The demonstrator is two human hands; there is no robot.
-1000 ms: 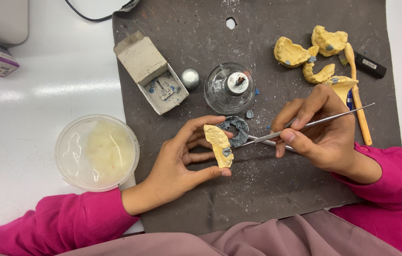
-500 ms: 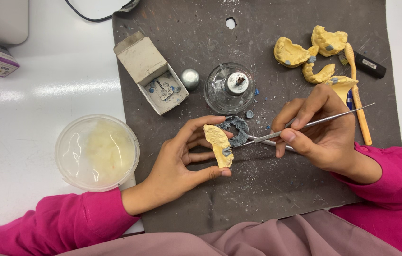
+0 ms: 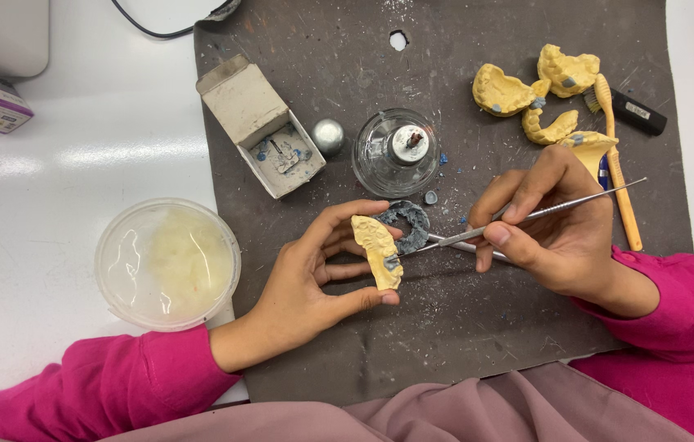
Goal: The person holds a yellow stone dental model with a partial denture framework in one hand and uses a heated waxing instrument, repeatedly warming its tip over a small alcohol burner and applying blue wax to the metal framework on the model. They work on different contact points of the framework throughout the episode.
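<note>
Nothing shifted to speak of since half a second and a full second ago: same pinch, same tool angle, same layout on the mat, so work at one spot on the cast, held steady, not a move between places. Head view, only one on offer. Left hand (image 3: 314, 274) closed around a small yellow plaster dental cast (image 3: 379, 251), thumb under at 6 o'clock, fingertips over the top at 12, cast held edge-on just above the dark grey rubber work mat (image 3: 445, 344). Right hand (image 3: 556, 229) closed pen-fashion on a thin silver metal dental instrument (image 3: 527, 217), tail pointing out toward 2 o'clock, tip touching a grey-blue dab near the lower edge of the cast at about 8 o'clock from the hand. Just behind the cast, at 1 o'clock from it, a dark grey horseshoe-shaped wax rim (image 3: 409, 223) lying on the mat. Further up at 12, a clear glass spirit burner with a white cap and wick (image 3: 397, 152), unlit as far as can be told, with a small round silver metal cap (image 3: 328, 135) beside it at 9 o'clock. Left of that, an open grey cardboard box holding blue wax scraps (image 3: 265, 127). At 2 o'clock on the mat, a cluster of more yellow plaster casts (image 3: 539, 94) and a yellow-handled brush (image 3: 617, 164). Off the mat at 9 o'clock from the left hand, a round clear plastic tub with a pale yellowish filling (image 3: 167, 263) on the white bench (image 3: 52, 213).
</note>
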